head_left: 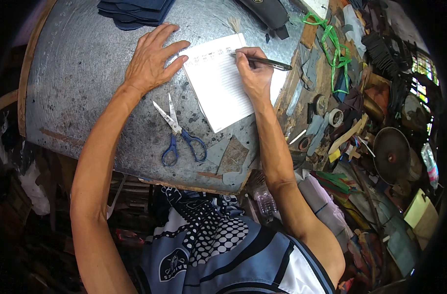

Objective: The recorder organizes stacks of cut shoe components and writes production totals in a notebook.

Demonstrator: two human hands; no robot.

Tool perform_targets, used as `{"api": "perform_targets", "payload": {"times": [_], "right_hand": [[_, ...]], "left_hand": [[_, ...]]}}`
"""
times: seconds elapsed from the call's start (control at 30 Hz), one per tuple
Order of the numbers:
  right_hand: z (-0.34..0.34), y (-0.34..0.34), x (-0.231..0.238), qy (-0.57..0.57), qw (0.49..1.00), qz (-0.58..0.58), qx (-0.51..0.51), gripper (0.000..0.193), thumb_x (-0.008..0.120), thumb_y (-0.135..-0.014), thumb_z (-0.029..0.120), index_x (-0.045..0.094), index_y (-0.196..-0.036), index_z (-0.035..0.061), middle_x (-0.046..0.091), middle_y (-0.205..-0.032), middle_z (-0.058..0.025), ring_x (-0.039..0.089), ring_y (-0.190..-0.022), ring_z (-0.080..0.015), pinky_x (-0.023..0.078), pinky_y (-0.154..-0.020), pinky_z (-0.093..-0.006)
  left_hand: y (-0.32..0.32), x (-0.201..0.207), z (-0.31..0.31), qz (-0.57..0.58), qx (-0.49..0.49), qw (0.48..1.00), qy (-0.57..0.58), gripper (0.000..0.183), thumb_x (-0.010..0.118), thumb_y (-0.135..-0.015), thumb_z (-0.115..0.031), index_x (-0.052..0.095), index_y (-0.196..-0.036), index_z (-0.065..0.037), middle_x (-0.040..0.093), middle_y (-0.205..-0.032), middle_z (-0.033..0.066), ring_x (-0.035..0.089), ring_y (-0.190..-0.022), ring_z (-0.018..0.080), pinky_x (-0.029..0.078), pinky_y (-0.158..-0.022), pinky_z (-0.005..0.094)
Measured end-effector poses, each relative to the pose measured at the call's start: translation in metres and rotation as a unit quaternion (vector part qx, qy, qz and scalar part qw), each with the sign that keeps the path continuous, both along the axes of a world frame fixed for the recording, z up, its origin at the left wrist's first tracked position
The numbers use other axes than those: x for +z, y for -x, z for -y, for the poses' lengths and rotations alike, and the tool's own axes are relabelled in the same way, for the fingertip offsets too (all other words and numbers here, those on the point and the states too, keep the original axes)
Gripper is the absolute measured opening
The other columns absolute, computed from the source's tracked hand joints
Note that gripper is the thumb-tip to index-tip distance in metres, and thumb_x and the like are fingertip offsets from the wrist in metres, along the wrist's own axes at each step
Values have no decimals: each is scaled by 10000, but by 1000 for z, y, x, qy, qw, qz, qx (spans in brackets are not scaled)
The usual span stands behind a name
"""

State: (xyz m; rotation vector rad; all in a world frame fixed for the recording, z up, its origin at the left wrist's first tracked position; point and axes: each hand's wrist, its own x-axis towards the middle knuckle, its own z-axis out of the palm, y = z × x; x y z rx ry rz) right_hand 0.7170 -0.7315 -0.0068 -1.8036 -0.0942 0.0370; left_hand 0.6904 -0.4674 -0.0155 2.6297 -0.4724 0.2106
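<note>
A lined white notepad (217, 90) lies slightly turned on the grey tabletop, with a few lines of dark handwriting near its top. My right hand (255, 73) grips a black pen (268, 62), its tip at the written lines, and rests on the pad's right side. My left hand (154, 58) lies flat with fingers spread, its thumb and forefinger tips at the pad's upper left edge. Below that hand, scissors (176, 131) with blue handles lie with their blades apart. Grey scraps of sheet material (233, 156) sit near the table's front edge.
Dark blue folded cloth pieces (135, 11) are stacked at the far left, and a black case-like object (266, 15) lies at the far edge. Tape rolls (335, 117), green string (337, 54) and offcuts crowd the wooden surface on the right. A round fan-like disc (391, 156) stands beyond.
</note>
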Motion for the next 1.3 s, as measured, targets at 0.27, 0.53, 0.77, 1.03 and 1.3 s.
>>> {"api": "perform_targets", "payload": {"times": [0.27, 0.53, 0.77, 1.03, 1.3], "right_hand": [[-5, 0, -6, 25, 998, 55, 11, 131, 663, -840, 85, 677, -889, -36, 599, -646, -4, 465, -572, -47, 393, -529, -223], [-3, 1, -6, 22, 998, 64, 10, 127, 663, -839, 76, 678, -881, -43, 593, -626, -1, 451, -554, -39, 379, -509, -219], [-5, -5, -9, 49, 996, 71, 22, 109, 663, -835, 61, 683, -869, -40, 575, -611, -6, 438, -546, -38, 358, -494, -220], [-8, -6, 0, 49, 997, 51, 24, 109, 669, -834, 77, 679, -830, -32, 583, -616, -20, 462, -565, -55, 376, -513, -238], [0, 3, -4, 109, 993, 41, 18, 90, 693, -815, 95, 683, -810, 5, 632, -680, -56, 498, -598, -122, 413, -576, -282]], "left_hand": [[2, 0, -1, -2, -7, 1000, 0, 350, 644, -903, -367, 679, -1201, -187, 482, -1436, 125, 360, -1401, 318, 284, -1138, 483], [2, 2, 1, -9, -4, 1000, 4, 353, 652, -900, -364, 676, -1202, -182, 481, -1436, 125, 358, -1401, 320, 283, -1138, 485], [-2, -2, -1, -8, -3, 1000, 6, 344, 651, -901, -363, 677, -1201, -197, 472, -1449, 116, 349, -1409, 313, 275, -1146, 485], [-4, 2, -4, 8, -2, 1000, -2, 349, 657, -892, -353, 681, -1199, -189, 481, -1441, 131, 356, -1404, 332, 286, -1139, 494], [1, 13, 5, -28, -15, 999, 39, 331, 679, -863, -317, 700, -1143, -142, 501, -1389, 185, 390, -1362, 374, 318, -1100, 494]]}}
